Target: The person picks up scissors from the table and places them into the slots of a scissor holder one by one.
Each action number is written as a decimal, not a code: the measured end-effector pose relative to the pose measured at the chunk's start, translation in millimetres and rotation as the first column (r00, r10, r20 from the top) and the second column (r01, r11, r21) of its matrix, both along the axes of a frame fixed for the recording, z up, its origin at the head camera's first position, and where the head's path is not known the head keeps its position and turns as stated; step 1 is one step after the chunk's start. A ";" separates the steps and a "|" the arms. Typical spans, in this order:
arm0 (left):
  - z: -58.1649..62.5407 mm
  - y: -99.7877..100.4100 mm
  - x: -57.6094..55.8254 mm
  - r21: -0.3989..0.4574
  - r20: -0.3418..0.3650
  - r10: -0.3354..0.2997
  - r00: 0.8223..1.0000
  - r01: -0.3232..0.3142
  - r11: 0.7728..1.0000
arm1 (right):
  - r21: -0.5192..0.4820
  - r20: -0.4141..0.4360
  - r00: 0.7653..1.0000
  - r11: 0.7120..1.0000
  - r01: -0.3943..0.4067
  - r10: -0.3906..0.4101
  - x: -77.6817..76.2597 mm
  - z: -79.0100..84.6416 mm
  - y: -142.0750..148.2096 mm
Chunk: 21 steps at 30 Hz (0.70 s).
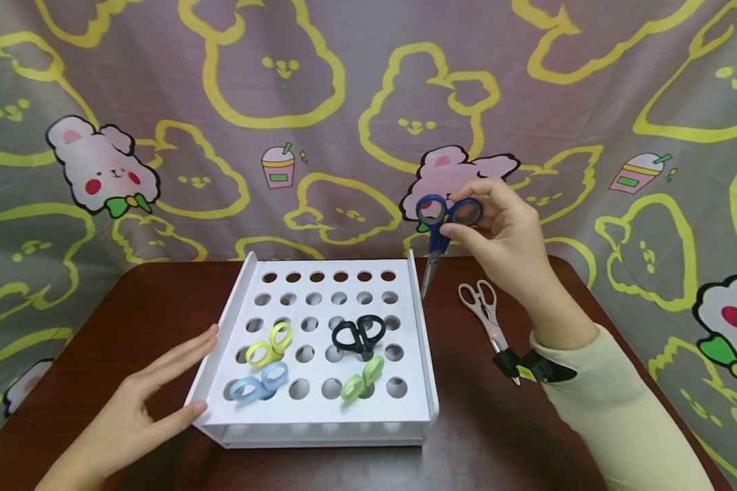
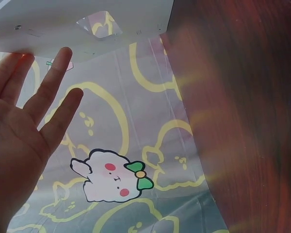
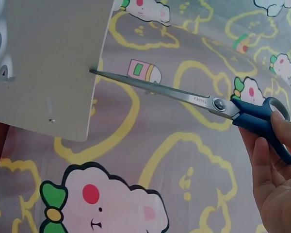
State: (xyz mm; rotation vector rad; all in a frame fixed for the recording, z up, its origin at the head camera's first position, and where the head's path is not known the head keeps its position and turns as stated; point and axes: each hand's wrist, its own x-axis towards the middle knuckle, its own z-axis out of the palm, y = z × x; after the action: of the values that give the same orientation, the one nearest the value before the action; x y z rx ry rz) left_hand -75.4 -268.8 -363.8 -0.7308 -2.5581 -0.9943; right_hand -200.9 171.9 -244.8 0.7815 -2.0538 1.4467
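Note:
My right hand (image 1: 506,235) pinches a pair of blue-handled scissors (image 1: 440,225) by the handles, blades pointing down beside the right wall of a white holed rack (image 1: 319,414). In the right wrist view the metal blades of the blue scissors (image 3: 160,90) look closed together. My left hand (image 1: 138,402) rests at the rack's left side with its fingers extended; in the left wrist view these fingers (image 2: 58,68) reach the white panel. Yellow scissors (image 1: 270,346), light blue scissors (image 1: 259,383), black scissors (image 1: 359,335) and green scissors (image 1: 362,379) stand in the rack's holes, handles up.
Pale pink scissors (image 1: 482,310) lie on the dark brown table (image 1: 467,436), right of the rack and below my right hand. A black band (image 1: 543,368) is around my right wrist. Behind the table hangs a patterned curtain (image 1: 344,157).

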 end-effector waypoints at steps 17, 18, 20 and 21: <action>1.5 0.2 0.5 0.000 0.012 0.000 1.000 0.000 1.000 | -0.010 -0.033 0.993 0.994 -0.111 0.111 -7.8 2.4 -23.1; 1.6 0.3 0.6 0.000 0.012 0.000 1.000 0.000 1.000 | -0.010 -0.035 0.992 0.992 -0.123 0.123 -8.2 2.1 -25.1; 1.6 0.4 0.9 -0.001 0.018 0.003 1.000 -0.003 1.000 | -0.007 -0.033 0.989 0.990 -0.144 0.143 -9.7 1.7 -29.1; 1.6 0.4 1.2 -0.001 0.022 0.005 1.000 -0.005 1.000 | -0.005 -0.033 0.988 0.988 -0.152 0.151 -10.3 1.6 -30.9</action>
State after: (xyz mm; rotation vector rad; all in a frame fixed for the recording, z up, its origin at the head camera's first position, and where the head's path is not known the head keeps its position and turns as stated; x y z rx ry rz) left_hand -74.3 -268.4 -362.1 -0.7168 -2.5780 -1.0050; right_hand -211.2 140.9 -243.2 0.9698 -2.0004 1.5115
